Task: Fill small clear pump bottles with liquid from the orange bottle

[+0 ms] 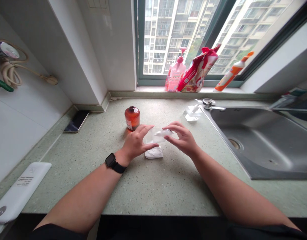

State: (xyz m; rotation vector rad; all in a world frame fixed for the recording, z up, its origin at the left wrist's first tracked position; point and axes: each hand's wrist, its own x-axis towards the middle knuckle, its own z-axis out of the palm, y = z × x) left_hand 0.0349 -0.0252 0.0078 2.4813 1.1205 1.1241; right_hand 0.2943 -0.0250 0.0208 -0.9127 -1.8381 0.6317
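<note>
A clear, see-through bottle (151, 136) lies sideways between my hands above the counter. My left hand (137, 140) grips its body, with the thumb below and fingers above. At its right end my right hand (182, 138) pinches a small whitish piece (164, 133); whether this is the bottle's neck or a separate part I cannot tell. Just below is a folded white tissue (154, 153) on the counter. Beyond my left hand stands an uncapped amber bottle (132, 118) with a label. Farther right is a clear square bottle (192, 113) with a white pump top.
A steel sink (243, 133) is set into the speckled counter (163, 190) at right. A phone (77, 121) lies at the back left, a white power strip (22, 191) at the front left. A pink pump bottle (175, 75), red bag (199, 71) and orange-white bottle (230, 75) line the sill.
</note>
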